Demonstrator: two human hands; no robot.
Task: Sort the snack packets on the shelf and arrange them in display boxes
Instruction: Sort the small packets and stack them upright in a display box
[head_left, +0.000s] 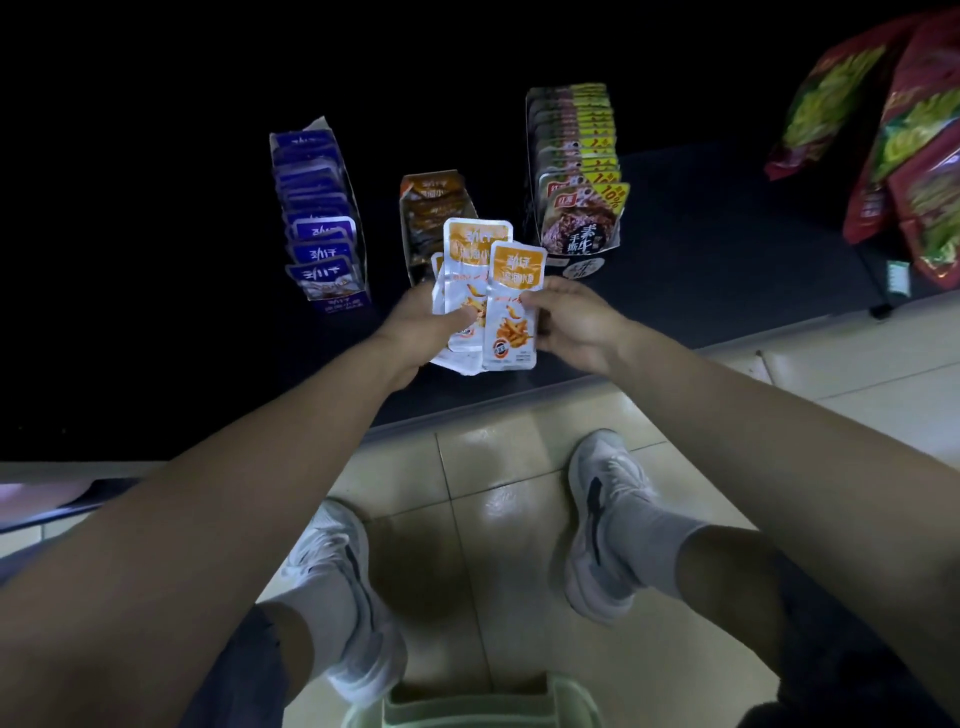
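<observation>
Orange packets (475, 244) fan out, gripped by the left hand (421, 325), while the right hand (576, 322) pinches the front packet (513, 312).

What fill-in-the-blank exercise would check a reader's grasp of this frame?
1. The packets held by the left hand and the right hand are ___.
2. The shelf carries ___ boxes.
3. The left box holds packets coloured ___.
4. The basket near the feet is pale ___.

Missing words: orange; three; purple; green.
</observation>
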